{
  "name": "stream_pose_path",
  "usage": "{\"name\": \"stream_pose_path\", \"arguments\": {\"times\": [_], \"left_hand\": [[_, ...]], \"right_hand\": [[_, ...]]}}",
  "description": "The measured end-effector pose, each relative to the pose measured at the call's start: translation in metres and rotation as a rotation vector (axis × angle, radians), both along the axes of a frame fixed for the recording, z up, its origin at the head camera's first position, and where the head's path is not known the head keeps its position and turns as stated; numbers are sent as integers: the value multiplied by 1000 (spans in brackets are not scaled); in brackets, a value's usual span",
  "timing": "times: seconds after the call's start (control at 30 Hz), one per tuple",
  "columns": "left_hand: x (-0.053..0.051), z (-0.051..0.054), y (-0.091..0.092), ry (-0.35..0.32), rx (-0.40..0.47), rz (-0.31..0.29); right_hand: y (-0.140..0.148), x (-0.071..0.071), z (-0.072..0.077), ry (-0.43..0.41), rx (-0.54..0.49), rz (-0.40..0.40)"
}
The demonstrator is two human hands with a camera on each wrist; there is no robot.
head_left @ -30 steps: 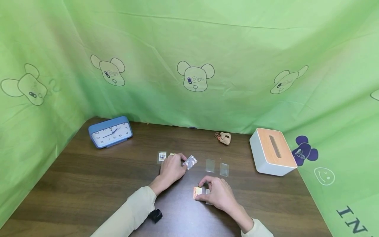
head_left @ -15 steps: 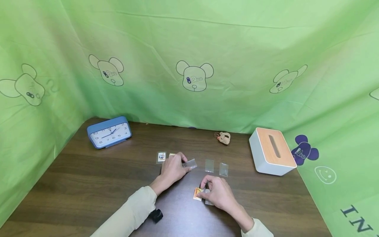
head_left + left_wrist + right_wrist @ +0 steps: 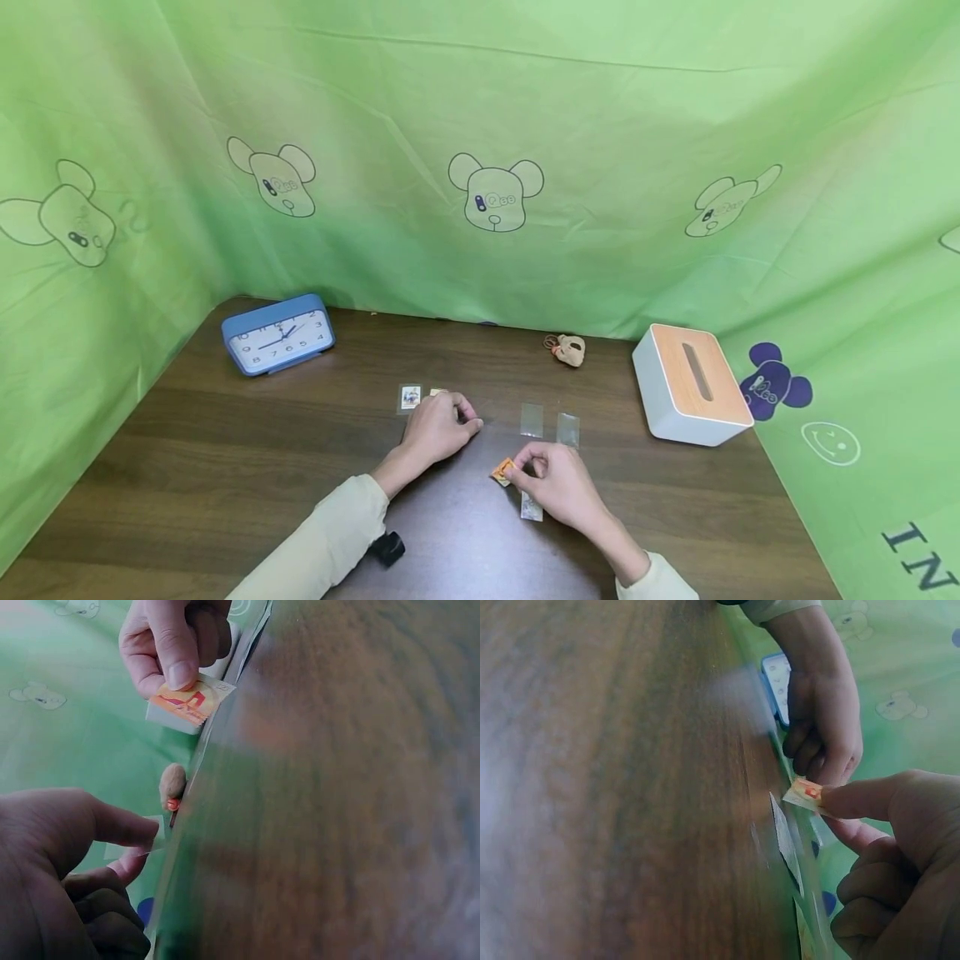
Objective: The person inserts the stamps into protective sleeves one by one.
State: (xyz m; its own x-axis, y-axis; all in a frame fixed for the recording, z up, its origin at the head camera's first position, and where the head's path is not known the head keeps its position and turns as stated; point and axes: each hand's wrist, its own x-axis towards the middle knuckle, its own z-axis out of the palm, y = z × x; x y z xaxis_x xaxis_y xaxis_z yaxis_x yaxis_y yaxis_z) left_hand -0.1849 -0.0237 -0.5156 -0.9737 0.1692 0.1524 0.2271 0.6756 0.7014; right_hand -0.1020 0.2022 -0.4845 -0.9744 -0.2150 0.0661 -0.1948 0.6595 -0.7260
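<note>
My right hand (image 3: 561, 483) pinches a small orange and yellow stamp (image 3: 502, 472) between thumb and forefinger, tilted just above the table. My left hand (image 3: 438, 429) pinches a clear plastic sleeve (image 3: 116, 851) in the same way; in the head view this sleeve can hardly be seen. Beyond the left hand lies a picture stamp (image 3: 410, 397) inside a clear sleeve. Next to it a yellowish stamp (image 3: 438, 392) is mostly hidden by that hand. Under the right hand's edge lies a shiny sleeve (image 3: 532, 507), partly covered; I cannot tell what it contains.
Two clear sleeves (image 3: 532, 420) lie side by side beyond the right hand. Farther back are a blue alarm clock (image 3: 279, 335), a small tan pouch-like trinket (image 3: 569, 350) and a wood-topped tissue box (image 3: 692, 383). A black object (image 3: 387, 548) sits near the left sleeve. Green cloth surrounds the table.
The right hand has raised and turned the stamp off the table, moving slightly away from me and uncovering more of the sleeve below. The left hand has tilted its sleeve until it hardly shows.
</note>
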Motion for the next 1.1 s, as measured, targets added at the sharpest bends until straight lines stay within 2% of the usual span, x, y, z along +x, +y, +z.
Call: {"name": "stream_pose_path", "arguments": {"times": [0.27,0.33,0.5,0.6,0.87,0.97,1.1], "left_hand": [[9,15,-6,45,107,-38],[6,11,-7,54,107,-43],[-4,-4,-8,22,75,-30],[-7,-9,-8,10,95,-45],[-5,-8,-7,62,194,-152],[0,2,-7,48,253,-207],[9,22,-6,-31,308,-246]], "right_hand": [[1,-4,1,0,-83,-71],[1,-4,1,6,-112,-96],[2,-6,0,19,-206,-144],[3,-7,0,21,-277,-167],[2,-9,0,74,-422,-215],[0,-10,1,90,-474,-239],[-4,-13,1,114,-536,-272]]}}
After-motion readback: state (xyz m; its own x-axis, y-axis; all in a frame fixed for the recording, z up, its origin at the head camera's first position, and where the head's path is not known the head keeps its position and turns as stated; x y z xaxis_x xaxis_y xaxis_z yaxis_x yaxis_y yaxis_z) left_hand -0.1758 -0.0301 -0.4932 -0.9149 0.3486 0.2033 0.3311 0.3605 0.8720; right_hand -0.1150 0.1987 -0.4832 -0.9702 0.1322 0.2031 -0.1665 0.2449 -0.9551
